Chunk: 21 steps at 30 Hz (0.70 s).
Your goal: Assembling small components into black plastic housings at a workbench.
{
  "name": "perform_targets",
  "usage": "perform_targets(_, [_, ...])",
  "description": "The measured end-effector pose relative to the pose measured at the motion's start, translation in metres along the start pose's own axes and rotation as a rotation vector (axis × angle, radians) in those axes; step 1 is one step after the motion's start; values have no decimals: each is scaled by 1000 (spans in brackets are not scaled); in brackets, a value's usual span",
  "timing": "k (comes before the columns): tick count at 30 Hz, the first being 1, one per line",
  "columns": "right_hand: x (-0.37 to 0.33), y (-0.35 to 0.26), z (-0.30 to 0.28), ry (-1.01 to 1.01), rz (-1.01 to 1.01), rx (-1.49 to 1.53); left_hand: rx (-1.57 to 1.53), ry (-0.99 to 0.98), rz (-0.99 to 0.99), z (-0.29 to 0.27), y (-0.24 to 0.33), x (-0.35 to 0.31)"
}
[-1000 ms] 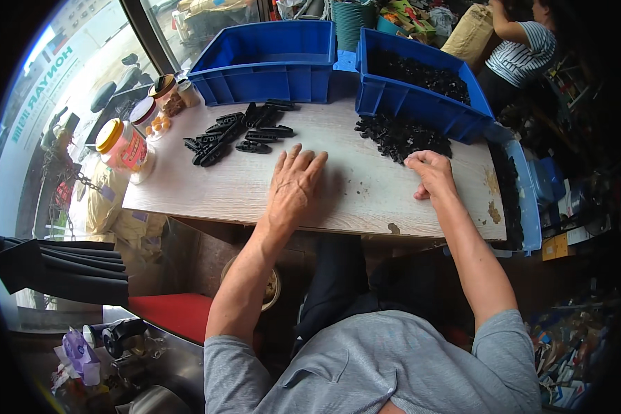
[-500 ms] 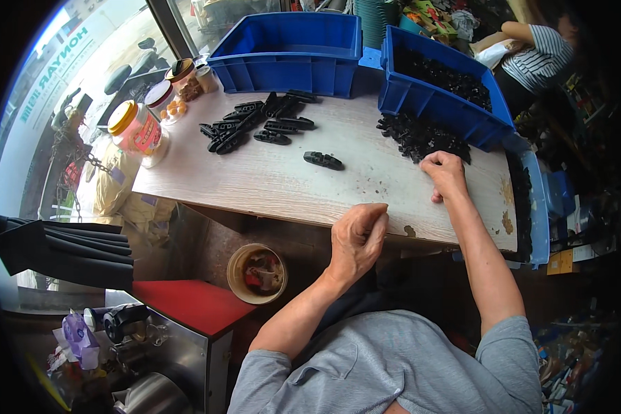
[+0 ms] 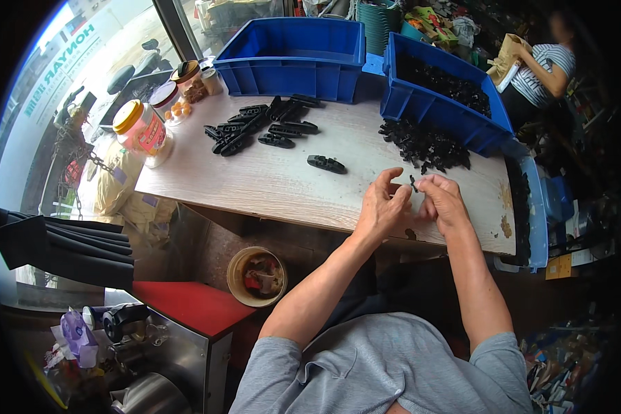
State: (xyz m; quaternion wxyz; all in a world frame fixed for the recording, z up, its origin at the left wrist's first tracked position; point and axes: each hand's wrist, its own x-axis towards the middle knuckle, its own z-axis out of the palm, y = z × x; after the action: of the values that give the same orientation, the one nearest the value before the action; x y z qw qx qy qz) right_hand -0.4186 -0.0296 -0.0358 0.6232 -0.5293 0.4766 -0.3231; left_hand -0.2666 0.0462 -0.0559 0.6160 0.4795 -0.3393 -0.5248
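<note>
Over the front of the table, my right hand [image 3: 445, 202] pinches a small black plastic part [image 3: 413, 183] between thumb and fingertips. Facing it closely is my left hand [image 3: 379, 210], its thumb and index finger apart with nothing visible between them; the other fingers are partly hidden. Just beyond my hands lies a pile of small black plastic parts [image 3: 431, 148]. A single long black plastic piece [image 3: 326, 164] rests alone left of my hands. Farther left, several similar long black pieces [image 3: 245, 127] form a loose heap.
Two blue bins stand at the back: a left bin [image 3: 290, 86] and a right bin [image 3: 438, 124] holding black parts. Lidded jars [image 3: 145, 134] line the table's left edge. A waste bucket [image 3: 236, 286] is on the floor. Another person [image 3: 548, 65] stands at far right, holding something brown.
My right hand has drawn back from the pile with a small black part. My left hand has moved up and right to meet it, its thumb and index finger parting.
</note>
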Motion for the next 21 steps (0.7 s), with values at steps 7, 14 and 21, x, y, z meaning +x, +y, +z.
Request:
perform_targets(7, [-10, 4, 17, -52, -85, 18, -72, -107, -119, -2, -3, 22])
perform_targets(14, [-20, -1, 36, 31, -49, 231, -352, -73, -258, -2, 12, 3])
perform_targets(21, [-17, 9, 28, 3, -137, 114, -349, -116, -144, -5, -4, 4])
